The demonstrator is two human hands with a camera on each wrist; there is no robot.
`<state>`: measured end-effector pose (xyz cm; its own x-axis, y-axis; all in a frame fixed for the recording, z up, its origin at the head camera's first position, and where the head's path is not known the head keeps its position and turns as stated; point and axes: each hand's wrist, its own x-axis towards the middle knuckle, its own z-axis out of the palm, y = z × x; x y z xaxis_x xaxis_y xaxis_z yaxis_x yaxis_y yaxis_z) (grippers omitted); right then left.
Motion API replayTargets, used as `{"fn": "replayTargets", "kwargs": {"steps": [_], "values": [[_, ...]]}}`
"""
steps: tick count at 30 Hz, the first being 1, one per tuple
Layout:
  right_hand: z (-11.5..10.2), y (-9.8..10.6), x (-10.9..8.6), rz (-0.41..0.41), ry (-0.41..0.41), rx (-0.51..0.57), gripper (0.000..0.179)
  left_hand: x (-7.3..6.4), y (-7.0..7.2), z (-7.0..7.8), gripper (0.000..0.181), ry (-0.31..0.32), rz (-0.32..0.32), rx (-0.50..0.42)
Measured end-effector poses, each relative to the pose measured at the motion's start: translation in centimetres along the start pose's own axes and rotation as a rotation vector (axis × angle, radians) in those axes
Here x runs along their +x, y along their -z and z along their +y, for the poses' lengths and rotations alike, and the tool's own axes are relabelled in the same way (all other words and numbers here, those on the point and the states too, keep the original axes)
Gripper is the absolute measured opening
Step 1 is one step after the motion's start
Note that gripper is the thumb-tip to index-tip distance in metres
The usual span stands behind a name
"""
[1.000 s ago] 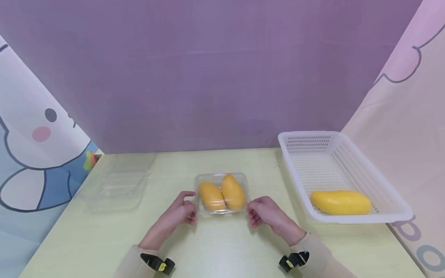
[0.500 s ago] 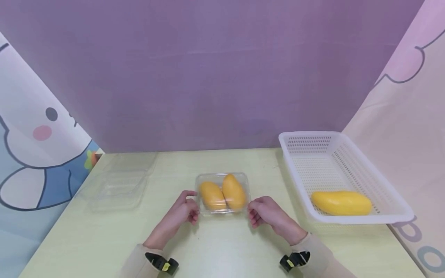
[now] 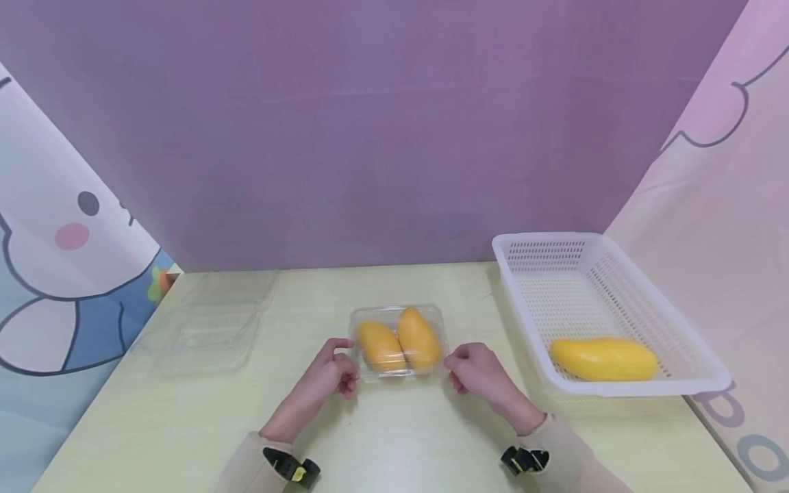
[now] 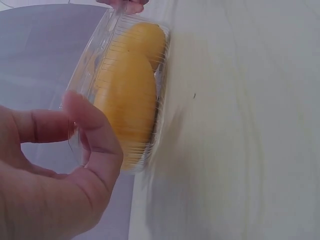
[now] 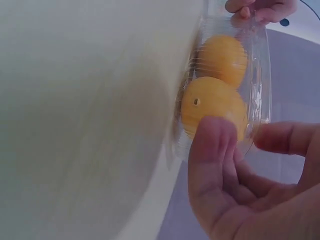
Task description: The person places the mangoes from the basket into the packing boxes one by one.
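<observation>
A clear plastic clamshell box (image 3: 401, 375) with two yellow mangoes (image 3: 379, 346) inside sits in the middle of the table. Its lid lies over the fruit. At the box's left edge, my left hand (image 3: 324, 373) pinches the rim between thumb and finger, seen close up in the left wrist view (image 4: 65, 165). My right hand (image 3: 479, 373) pinches the right edge the same way; the right wrist view shows its fingertips (image 5: 215, 135) at the rim. The mangoes lie side by side, seen through the ribbed wall.
On the right stands a white perforated basket (image 3: 555, 294) with one long yellow fruit (image 3: 604, 359) in it. Several clear plastic boxes (image 3: 209, 329) lie at the table's left. A purple panel (image 3: 370, 137) rises behind the table (image 3: 394, 445).
The box has shifted slightly to the right with both hands at its edges. The basket and the boxes on the left have stayed put.
</observation>
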<state>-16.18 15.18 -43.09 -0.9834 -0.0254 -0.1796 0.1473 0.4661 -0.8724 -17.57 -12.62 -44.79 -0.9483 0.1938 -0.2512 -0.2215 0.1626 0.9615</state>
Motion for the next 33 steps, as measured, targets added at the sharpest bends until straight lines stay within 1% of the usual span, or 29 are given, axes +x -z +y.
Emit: {"fn": "replayTargets", "kwargs": {"steps": [2, 5, 7, 9, 11, 15, 18, 20, 23, 26, 29, 33], "values": [[-0.2, 0.0, 0.0, 0.072, 0.052, -0.128, 0.017, 0.1, -0.1, -0.1, 0.054, -0.009, -0.005, -0.004], [-0.7, 0.0, -0.2, 0.162, 0.139, -0.299, 0.026, 0.1, -0.3, -0.1, 0.055, -0.015, -0.006, -0.011], [-1.2, -0.1, -0.3, 0.195, 0.185, -0.368, 0.033, 0.2, -0.4, 0.0, 0.054, -0.018, -0.005, -0.014], [-1.8, -0.3, -0.4, 0.215, 0.23, -0.415, 0.038, 0.2, -0.5, 0.0, 0.054, -0.017, 0.001, -0.019], [-2.5, -0.6, -0.4, 0.225, 0.277, -0.456, 0.042, 0.3, -0.6, 0.1, 0.053, -0.017, 0.004, -0.022], [-3.7, -1.3, -0.3, 0.205, 0.392, -0.522, 0.052, 0.5, -0.9, 0.1, 0.051, -0.023, 0.0, -0.021], [-4.2, -2.0, 0.0, 0.178, 0.484, -0.605, 0.057, 0.6, -1.2, 0.2, 0.049, -0.025, -0.011, -0.015], [-4.5, -2.5, 0.3, 0.152, 0.527, -0.662, 0.061, 0.7, -1.4, 0.2, 0.049, -0.02, -0.015, -0.014], [-4.6, -3.2, 0.7, 0.099, 0.525, -0.754, 0.069, 0.9, -1.6, 0.2, 0.051, -0.017, -0.021, -0.016], [-4.5, -3.8, 1.1, 0.057, 0.491, -0.814, 0.074, 1.0, -1.8, 0.2, 0.054, -0.022, -0.024, -0.013], [-4.2, -4.1, 1.5, 0.041, 0.481, -0.85, 0.075, 1.0, -1.9, 0.3, 0.055, -0.029, -0.034, 0.018], [-3.9, -4.0, 1.7, 0.027, 0.478, -0.866, 0.074, 0.9, -1.9, 0.6, 0.056, -0.041, -0.037, 0.072]]}}
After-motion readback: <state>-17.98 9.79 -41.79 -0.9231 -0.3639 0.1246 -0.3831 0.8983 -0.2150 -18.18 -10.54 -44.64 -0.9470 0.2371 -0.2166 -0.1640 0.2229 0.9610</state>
